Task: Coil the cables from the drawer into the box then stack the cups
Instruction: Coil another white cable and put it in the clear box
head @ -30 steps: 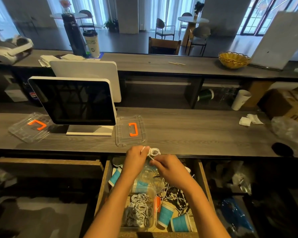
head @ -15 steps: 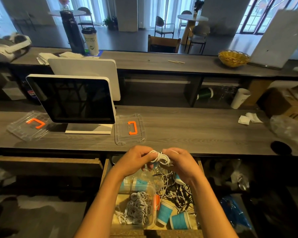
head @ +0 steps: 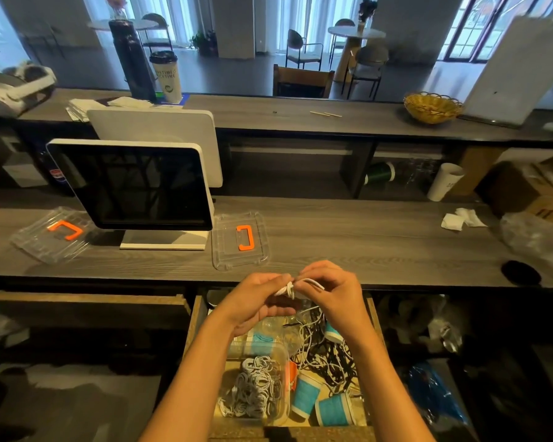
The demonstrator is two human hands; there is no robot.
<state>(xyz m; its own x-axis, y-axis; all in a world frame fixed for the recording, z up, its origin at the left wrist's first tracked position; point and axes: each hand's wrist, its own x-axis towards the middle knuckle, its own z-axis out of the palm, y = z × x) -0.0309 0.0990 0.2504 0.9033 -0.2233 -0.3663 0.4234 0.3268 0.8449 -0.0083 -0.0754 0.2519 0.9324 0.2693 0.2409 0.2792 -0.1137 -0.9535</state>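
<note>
I read almost no text here. The lidded paper cup (head: 167, 78), standing on the upper counter behind the monitor (head: 134, 183), bears two lines of green print and a round logo, too blurred for me to spell out.

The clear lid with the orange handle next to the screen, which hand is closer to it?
Left. The left hand is just below the lid, near the counter's edge. The right hand is farther off to the lid's right. Both pinch the white cable.
</note>
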